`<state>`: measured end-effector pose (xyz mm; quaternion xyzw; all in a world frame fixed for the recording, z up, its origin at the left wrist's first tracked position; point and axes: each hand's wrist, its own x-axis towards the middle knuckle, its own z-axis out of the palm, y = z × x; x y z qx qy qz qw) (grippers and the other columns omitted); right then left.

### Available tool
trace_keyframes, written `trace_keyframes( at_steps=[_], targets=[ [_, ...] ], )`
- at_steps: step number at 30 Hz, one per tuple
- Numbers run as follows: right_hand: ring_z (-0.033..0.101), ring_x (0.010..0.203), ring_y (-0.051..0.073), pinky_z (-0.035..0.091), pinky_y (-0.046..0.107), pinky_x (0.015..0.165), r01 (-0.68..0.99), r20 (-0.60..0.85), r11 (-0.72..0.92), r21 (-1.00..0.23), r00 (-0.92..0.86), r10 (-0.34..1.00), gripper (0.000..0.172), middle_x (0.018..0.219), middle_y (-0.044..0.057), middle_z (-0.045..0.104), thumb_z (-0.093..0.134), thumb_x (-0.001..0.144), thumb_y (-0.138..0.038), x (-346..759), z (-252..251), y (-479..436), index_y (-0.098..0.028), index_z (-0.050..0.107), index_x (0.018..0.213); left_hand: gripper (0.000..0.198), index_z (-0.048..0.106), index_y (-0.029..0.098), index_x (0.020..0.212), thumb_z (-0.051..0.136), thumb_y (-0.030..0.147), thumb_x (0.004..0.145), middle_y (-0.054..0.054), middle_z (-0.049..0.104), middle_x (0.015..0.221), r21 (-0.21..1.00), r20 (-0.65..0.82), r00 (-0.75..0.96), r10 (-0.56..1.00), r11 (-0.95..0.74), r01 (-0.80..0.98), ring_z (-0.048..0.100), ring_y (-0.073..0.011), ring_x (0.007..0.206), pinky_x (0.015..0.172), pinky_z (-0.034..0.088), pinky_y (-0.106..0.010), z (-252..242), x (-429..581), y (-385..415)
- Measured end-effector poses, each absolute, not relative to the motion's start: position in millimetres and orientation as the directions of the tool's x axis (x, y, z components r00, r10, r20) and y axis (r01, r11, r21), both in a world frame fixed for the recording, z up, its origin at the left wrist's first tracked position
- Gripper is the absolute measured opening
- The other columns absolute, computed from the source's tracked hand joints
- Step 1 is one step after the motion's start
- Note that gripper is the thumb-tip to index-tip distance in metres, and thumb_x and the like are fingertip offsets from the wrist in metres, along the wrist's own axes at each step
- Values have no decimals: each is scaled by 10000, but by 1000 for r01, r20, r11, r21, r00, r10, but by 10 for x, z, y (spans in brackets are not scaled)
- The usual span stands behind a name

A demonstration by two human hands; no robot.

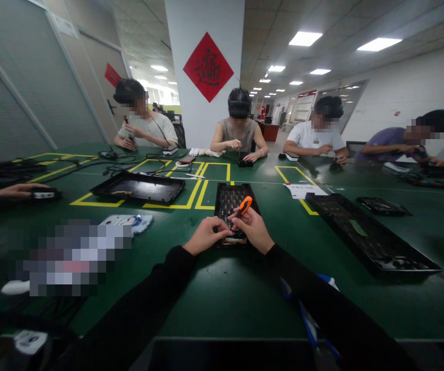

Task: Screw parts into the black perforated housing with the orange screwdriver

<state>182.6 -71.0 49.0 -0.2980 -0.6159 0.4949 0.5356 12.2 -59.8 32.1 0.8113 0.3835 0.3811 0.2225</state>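
My right hand (256, 230) is closed round a screwdriver (245, 205) with an orange and black handle; the handle tilts up and its tip is hidden by the fingers. Close beside it, my left hand (207, 235) has thumb and fingers pinched together over a black compartmented tray (222, 194). A small dark part seems to be at those fingertips, too small to name. The tray lies flat on the green table under both hands, and a brownish piece (233, 240) shows at its near end.
A shallow black tray (140, 186) lies to the left and a long black tray (372, 234) to the right. A white paper (306, 190) is near the latter. Cables (123, 165) run across the far left. Several people sit opposite; another person's hand (17, 191) reaches in at left.
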Motion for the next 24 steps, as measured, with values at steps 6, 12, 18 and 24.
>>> trace_keyframes(
  at_steps=[6, 12, 18, 24],
  targets=[
    [565, 595, 98, 480, 265, 622, -125, 391, 372, -920, -200, 898, 268, 843, 53, 628, 530, 772, -353, 1829, 487, -725, -158, 502, 954, 249, 637, 156, 708, 586, 399, 710, -14, 626, 700, 638, 454, 439, 775, -627, 447, 541, -115, 665, 679, 409, -248, 334, 132, -599],
    [569, 584, 98, 483, 275, 631, -123, 410, 393, -911, -183, 894, 258, 842, 49, 628, 525, 779, -356, 1821, 479, -717, -161, 499, 945, 224, 654, 176, 815, 554, 365, 749, -29, 652, 801, 621, 447, 511, 734, -666, 413, 554, -128, 752, 738, 405, -263, 330, 105, -559],
    [572, 612, 104, 492, 280, 645, -119, 397, 380, -917, -198, 896, 288, 861, 53, 624, 520, 776, -376, 1824, 467, -713, -163, 499, 968, 216, 650, 167, 783, 547, 355, 751, -25, 645, 771, 645, 409, 500, 763, -630, 433, 547, -131, 733, 730, 402, -269, 343, 109, -572],
    [566, 618, 99, 487, 276, 652, -108, 400, 385, -916, -212, 892, 302, 856, 50, 625, 503, 784, -384, 1818, 454, -718, -160, 521, 986, 199, 625, 156, 736, 566, 346, 731, -14, 630, 743, 663, 409, 472, 781, -610, 434, 541, -123, 707, 706, 403, -257, 341, 122, -581]
  ],
)
